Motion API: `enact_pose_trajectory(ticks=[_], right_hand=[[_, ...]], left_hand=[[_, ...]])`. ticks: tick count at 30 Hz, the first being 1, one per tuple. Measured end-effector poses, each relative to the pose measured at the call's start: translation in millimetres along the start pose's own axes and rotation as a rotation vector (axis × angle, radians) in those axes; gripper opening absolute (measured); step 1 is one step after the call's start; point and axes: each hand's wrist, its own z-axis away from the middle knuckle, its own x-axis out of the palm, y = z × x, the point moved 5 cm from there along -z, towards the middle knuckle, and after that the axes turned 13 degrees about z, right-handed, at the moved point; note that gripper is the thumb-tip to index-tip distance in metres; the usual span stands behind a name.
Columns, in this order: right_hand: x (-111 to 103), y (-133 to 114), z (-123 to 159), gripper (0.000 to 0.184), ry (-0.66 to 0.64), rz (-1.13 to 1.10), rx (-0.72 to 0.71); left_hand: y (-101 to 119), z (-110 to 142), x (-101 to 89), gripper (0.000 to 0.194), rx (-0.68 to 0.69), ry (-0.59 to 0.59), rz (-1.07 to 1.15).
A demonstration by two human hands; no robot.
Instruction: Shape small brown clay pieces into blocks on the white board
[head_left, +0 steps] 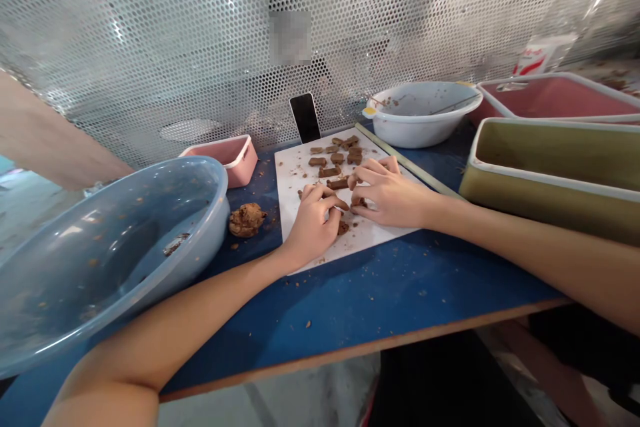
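My left hand (316,219) rests low on a white board (295,250), fingers curled together; whatever lies under them is mostly hidden. Facing it, my right hand (385,192) bends its fingers down around a small brown dough piece (359,203), which its thumb and fingers partly cover. Brown crumbly bits (343,227) show just below the left fingertips. Beyond both hands, several bone-shaped brown dough pieces (329,172) lie in loose rows on the board. A rough lump of brown dough (247,219) sits on the blue table, left of the board.
A big blue basin (200,227) tilts at left beside a small pink bin (243,167). A phone (305,117) leans on the perforated metal screen. A wooden stick (410,159) lies along the board's right side. A white basin (423,130), olive bin (540,193) and pink tray (565,97) stand at right.
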Motion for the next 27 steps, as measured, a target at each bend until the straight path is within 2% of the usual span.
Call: enact_pose_trajectory(ticks=[4, 13, 21, 27], right_hand=[[2, -2, -1, 0.024, 0.017, -0.012, -0.008], [-2, -3, -2, 0.015, 0.007, 0.051, -0.006], [3, -6, -2, 0.022, 0.017, 0.062, -0.037], [-2, -14, -1, 0.02, 0.009, 0.178, -0.086]], left_hand=[[0, 0, -0.3, 0.033, 0.005, 0.001, 0.016], [-2, 1, -1.7, 0.032, 0.012, 0.01, 0.005], [1, 0, -2.8, 0.033, 0.015, 0.029, 0.027], [-1, 0, -2.4, 0.033, 0.005, 0.021, 0.015]])
